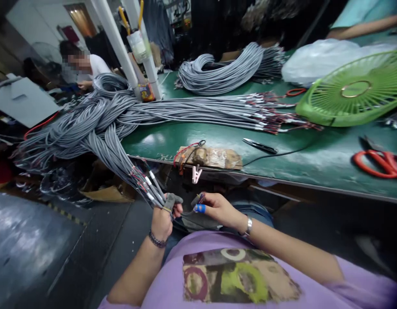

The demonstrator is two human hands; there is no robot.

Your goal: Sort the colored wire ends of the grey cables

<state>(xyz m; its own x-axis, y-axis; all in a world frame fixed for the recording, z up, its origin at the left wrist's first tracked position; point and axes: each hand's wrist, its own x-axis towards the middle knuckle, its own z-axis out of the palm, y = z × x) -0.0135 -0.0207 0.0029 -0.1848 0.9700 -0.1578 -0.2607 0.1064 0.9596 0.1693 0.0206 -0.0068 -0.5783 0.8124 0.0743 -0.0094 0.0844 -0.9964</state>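
Observation:
Below the table's front edge, my left hand (163, 219) is closed round the end of a grey cable, with grey covers on its fingers. Beside it hang more grey cables (113, 152) whose stripped ends show white sleeves and thin red wires. My right hand (221, 209), with blue tape on a finger, pinches the cable's thin dark wires (201, 198) just right of my left hand. A wooden block (222, 158) with red and black leads lies at the table edge, and a pink clip (196, 174) hangs from it.
Grey cable bundles (185, 109) cover the left and middle of the green table (160, 139). Black tweezers (260, 146), red-handled scissors (379, 163), a green fan (353, 90) and a white plastic bag (317, 62) lie further right. Two other people are across the table.

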